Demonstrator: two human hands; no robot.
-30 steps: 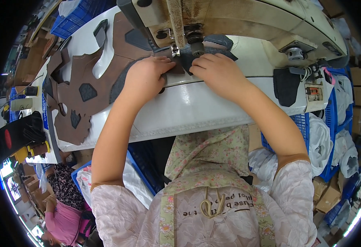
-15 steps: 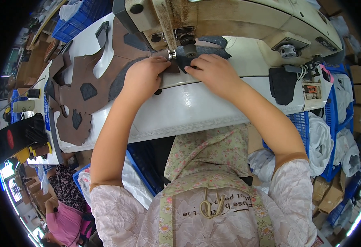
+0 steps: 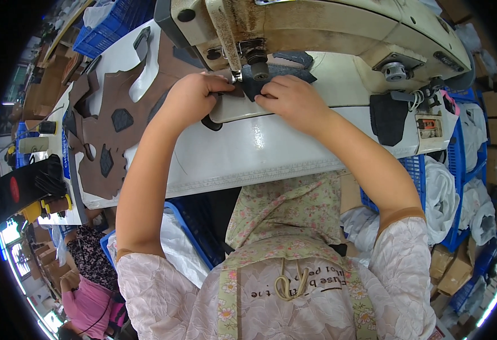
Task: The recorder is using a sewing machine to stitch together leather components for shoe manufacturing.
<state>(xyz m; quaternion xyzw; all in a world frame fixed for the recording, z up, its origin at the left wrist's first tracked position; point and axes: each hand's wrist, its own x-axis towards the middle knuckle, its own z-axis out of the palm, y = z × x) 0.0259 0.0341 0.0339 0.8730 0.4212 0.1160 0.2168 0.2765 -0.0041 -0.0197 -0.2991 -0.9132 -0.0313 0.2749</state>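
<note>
Under the head of a sewing machine (image 3: 339,34), a dark grey fabric piece (image 3: 250,90) lies by the presser foot (image 3: 236,76). The bent fingers of my right hand (image 3: 296,103) are closed on that piece's right edge. To the left of the foot, my left hand (image 3: 192,101) is closed, thumb and fingers together at the edge of the brown material (image 3: 166,65); its fingertips are partly hidden. This large brown sheet has cut-outs and dark grey patches (image 3: 122,120) on it, and spreads leftward over the table.
A black fabric piece (image 3: 387,118) lies on the right of the white table (image 3: 259,153). Blue crates (image 3: 463,164) with white bags stand to the right, another blue crate (image 3: 98,31) at the far left. Thread spools (image 3: 33,145) sit left. A person in pink (image 3: 87,306) is at lower left.
My left hand has shifted slightly left and up, its thumb now extended toward the foot. The brown sheet has moved a little under it. My right hand has barely moved.
</note>
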